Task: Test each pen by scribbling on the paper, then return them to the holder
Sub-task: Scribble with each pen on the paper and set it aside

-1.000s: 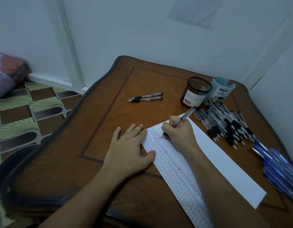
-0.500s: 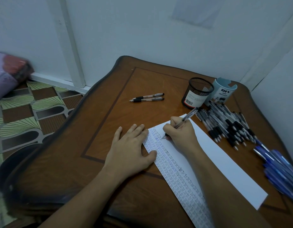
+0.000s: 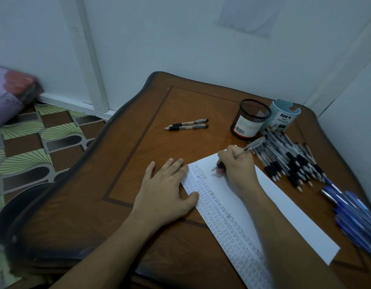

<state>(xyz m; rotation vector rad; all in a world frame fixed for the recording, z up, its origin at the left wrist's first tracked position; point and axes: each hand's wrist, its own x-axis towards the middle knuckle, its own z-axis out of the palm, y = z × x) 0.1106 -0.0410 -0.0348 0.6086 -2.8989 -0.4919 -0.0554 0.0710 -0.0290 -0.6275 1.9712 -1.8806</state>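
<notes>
One pen (image 3: 251, 147) slants through the right hand (image 3: 237, 171), tip on paper (image 3: 284, 207).

Paper (image 3: 284, 207) runs off btm edge; blue pens (image 3: 351, 213) blurred, cut by rt edge; holder label (image 3: 246, 127) txt unreadable.

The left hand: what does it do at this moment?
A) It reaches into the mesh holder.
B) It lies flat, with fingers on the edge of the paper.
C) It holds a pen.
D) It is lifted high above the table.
B: the left hand lies flat with straight fingers, its fingertips and thumb on the edge of the paper, while the right hand holds the pen.
</notes>
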